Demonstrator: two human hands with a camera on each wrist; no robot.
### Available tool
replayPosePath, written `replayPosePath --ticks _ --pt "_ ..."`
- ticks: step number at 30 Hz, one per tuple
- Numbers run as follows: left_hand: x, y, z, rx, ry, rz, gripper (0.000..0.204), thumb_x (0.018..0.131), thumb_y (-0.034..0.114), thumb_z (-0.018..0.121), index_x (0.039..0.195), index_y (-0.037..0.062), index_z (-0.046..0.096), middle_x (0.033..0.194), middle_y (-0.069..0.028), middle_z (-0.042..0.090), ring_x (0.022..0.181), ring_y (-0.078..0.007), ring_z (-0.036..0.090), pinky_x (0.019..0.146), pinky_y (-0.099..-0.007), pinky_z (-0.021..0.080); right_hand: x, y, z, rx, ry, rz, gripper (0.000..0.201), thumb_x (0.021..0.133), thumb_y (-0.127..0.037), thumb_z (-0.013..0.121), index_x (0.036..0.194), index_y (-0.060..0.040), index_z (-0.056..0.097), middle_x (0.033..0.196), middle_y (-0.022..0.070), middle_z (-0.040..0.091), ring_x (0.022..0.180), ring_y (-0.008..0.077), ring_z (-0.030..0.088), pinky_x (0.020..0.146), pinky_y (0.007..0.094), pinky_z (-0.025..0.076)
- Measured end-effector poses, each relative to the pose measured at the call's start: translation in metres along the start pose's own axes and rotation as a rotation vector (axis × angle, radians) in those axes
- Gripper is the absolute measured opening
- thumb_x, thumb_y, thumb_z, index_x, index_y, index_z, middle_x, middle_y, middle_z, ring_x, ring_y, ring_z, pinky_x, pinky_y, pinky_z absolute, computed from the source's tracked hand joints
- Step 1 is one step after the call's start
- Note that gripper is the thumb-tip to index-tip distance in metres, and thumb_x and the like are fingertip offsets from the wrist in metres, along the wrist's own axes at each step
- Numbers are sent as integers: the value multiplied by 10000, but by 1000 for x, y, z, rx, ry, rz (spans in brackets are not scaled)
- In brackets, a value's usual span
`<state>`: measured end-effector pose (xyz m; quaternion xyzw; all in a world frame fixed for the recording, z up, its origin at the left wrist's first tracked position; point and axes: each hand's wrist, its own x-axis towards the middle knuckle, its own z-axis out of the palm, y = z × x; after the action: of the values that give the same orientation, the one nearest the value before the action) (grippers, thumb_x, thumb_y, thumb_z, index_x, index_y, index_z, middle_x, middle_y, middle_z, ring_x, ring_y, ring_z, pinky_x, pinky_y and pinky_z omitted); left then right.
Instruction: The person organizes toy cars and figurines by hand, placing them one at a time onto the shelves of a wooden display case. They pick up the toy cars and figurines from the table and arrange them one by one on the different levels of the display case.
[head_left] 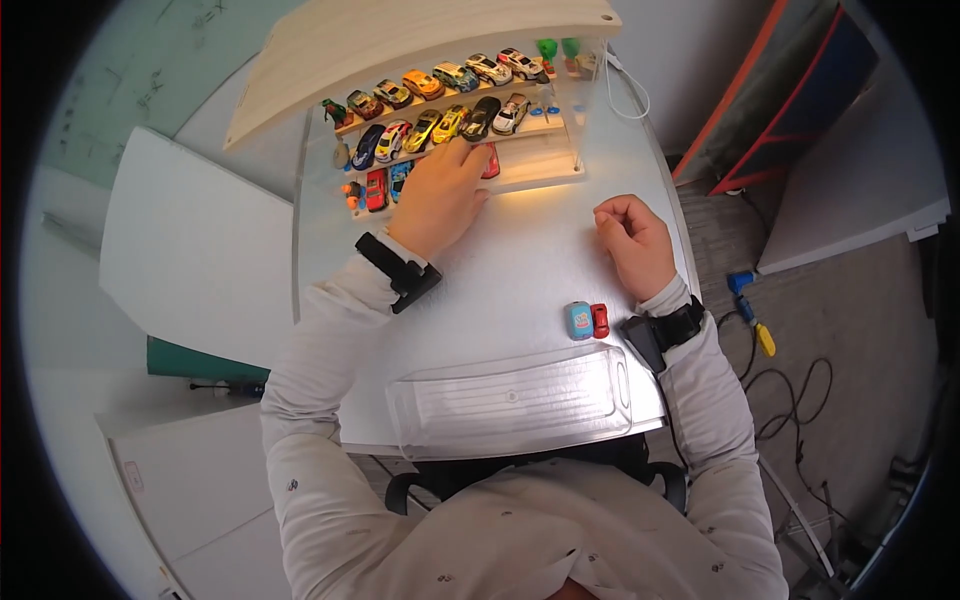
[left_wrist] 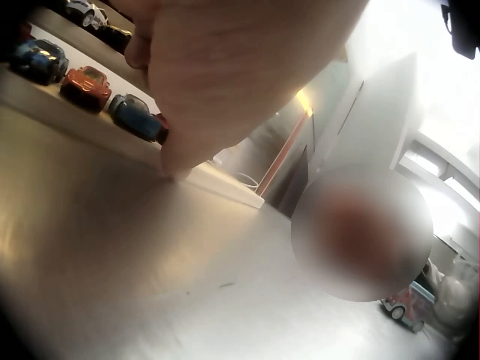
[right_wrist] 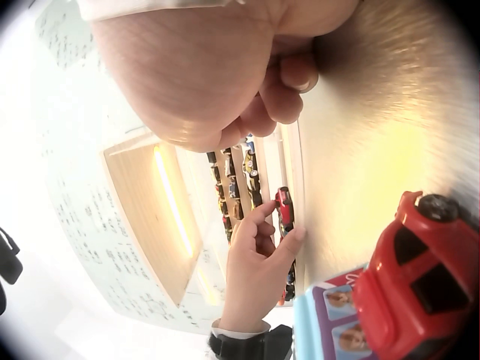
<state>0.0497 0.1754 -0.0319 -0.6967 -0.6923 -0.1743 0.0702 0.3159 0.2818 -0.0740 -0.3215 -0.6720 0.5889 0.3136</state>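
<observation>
My left hand reaches to the lowest shelf of a wooden display rack. In the right wrist view, an index fingertip touches a red toy car there, while the thumb lies at the shelf's front edge. Part of that car is hidden behind the fingers in the head view. Another red car and a blue car stand to the left on the same shelf. My right hand, loosely curled and holding nothing, hovers by the table's right side. Near its wrist are a red toy car and a light blue toy vehicle.
Several toy cars line the upper two shelves, with small green tree figures at the top right end. A clear plastic tray sits along the table's near edge. Cables lie on the floor at right.
</observation>
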Motion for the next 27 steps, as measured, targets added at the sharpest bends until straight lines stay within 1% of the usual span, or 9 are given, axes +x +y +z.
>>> replayPosePath --ticks 1,7,11,17,20,23,27 --pt "0 0 1 -6 24 -6 471 772 134 806 1186 37 606 1051 -124 574 1008 -331 597 852 -425 517 0 -1 1 6 -2 -1 113 981 -108 652 1020 -4 674 846 -20 653 781 46 571 715 214 478" --pt "-1 -3 4 40 -26 6 445 776 149 798 1165 36 615 1067 -127 584 1006 -336 597 851 -432 518 2 7 -1 23 -20 -4 98 985 -98 646 1015 -6 667 832 -28 632 759 42 551 696 213 466" --pt "-3 -2 8 84 50 84 425 756 136 799 1129 45 617 1079 -123 587 1040 -323 579 902 -430 493 2 9 -2 41 -22 -4 98 988 -97 641 1012 -4 666 831 -31 628 754 41 546 691 211 462" --pt "-6 3 9 89 153 181 402 733 104 784 1088 44 605 1194 -125 603 1120 -323 545 965 -441 459 2 6 -2 39 -18 -7 110 987 -103 644 1018 -1 670 833 -27 638 761 42 555 698 210 465" --pt "-9 5 6 71 54 188 436 730 96 782 1124 27 608 1219 -134 610 1125 -338 553 969 -441 461 2 7 -3 32 -14 -10 113 983 -104 648 1021 -1 674 835 -24 645 768 43 562 702 210 469" --pt "-17 15 -4 -90 -22 73 469 735 88 780 1165 12 608 1213 -145 617 1112 -348 563 972 -438 461 2 7 -3 34 -15 -5 114 979 -104 649 1025 -4 678 836 -22 649 771 44 566 705 211 472" --pt "-40 25 -15 -272 -133 136 501 740 77 796 1200 19 607 1191 -150 622 1110 -358 586 976 -437 480 2 7 -3 30 -10 -5 114 976 -104 650 1027 -6 679 837 -21 651 774 45 569 709 214 475"
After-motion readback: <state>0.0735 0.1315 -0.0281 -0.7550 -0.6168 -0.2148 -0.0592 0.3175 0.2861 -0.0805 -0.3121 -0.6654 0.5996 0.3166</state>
